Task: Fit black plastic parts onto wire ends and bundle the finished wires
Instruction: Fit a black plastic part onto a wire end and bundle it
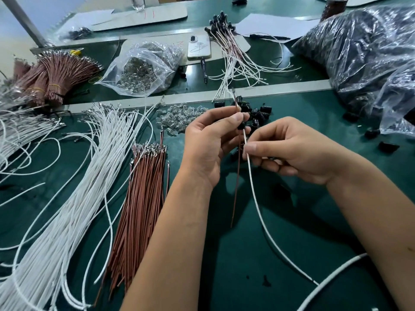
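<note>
My right hand [289, 153] pinched the white wire [254, 191] between thumb and forefinger, the wire's loose length trailing down toward me across the green worktop [280, 254]. Just to its left, my left hand [208, 144] gripped the black plastic part [241, 126] in its fingertips, with the white wire running up through it and its metal tip poking out above my thumb. A brown wire [236, 189] hung down from that same hand. Left of my left wrist lay a stack of brown wires [143, 212], and farther left a sheaf of white wires [74, 198]. Just beyond my fingers sat a heap of loose black plastic parts [258, 113] beside a pile of small clear bulbs [179, 117]. Farther off lay finished wires [233, 55], a phone [199, 46] and a clear bag [146, 68].
</note>
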`<control>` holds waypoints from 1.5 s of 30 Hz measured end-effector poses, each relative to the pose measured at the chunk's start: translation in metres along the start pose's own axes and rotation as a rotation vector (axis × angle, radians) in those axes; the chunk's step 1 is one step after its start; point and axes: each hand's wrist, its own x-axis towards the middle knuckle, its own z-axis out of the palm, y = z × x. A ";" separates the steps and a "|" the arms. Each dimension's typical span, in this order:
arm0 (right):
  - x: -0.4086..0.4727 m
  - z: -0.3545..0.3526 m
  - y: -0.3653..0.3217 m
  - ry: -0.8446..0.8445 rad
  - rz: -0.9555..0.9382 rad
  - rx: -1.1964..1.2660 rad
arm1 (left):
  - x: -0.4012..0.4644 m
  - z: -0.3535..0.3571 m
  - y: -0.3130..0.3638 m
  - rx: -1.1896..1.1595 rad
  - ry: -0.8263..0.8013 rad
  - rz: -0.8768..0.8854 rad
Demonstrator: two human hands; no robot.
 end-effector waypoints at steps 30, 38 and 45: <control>0.005 -0.002 0.004 0.228 -0.038 -0.004 | 0.003 0.001 -0.006 0.103 -0.015 0.039; 0.005 0.003 0.004 0.258 -0.051 0.024 | 0.002 0.001 -0.006 0.077 -0.049 0.051; 0.000 0.000 -0.001 0.139 -0.015 -0.059 | 0.001 0.001 -0.004 0.056 -0.044 0.053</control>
